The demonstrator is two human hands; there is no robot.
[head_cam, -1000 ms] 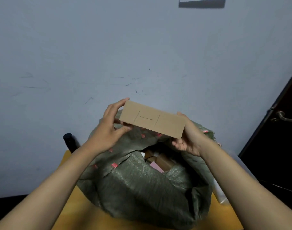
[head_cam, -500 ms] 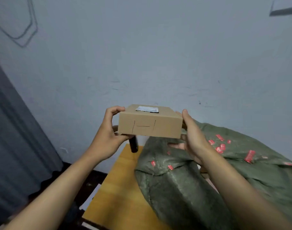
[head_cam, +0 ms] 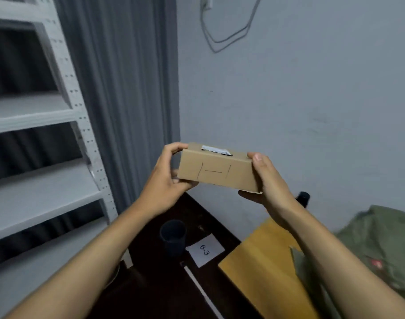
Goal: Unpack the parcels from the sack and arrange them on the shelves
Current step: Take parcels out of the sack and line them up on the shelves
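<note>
1. Two hands held one small rectangular cardboard parcel (head_cam: 216,172) between them in mid-air: the left hand (head_cam: 164,180) gripped its left end with curled fingers, and the right hand (head_cam: 267,180) clasped its right end, thumb on top.
2. Its smooth brown front face bore thin pen strokes; a white label sat on its top.
3. Left of the hands stood grey metal shelves (head_cam: 42,116) with perforated uprights and flat boards.
4. Below and right of the right hand lay the coarse woven green sack (head_cam: 376,238) on a yellow wooden bench (head_cam: 261,265).
5. Beneath the hands sat a dark round cup (head_cam: 173,238) beside a white card (head_cam: 205,249) marked 6-3.
</note>
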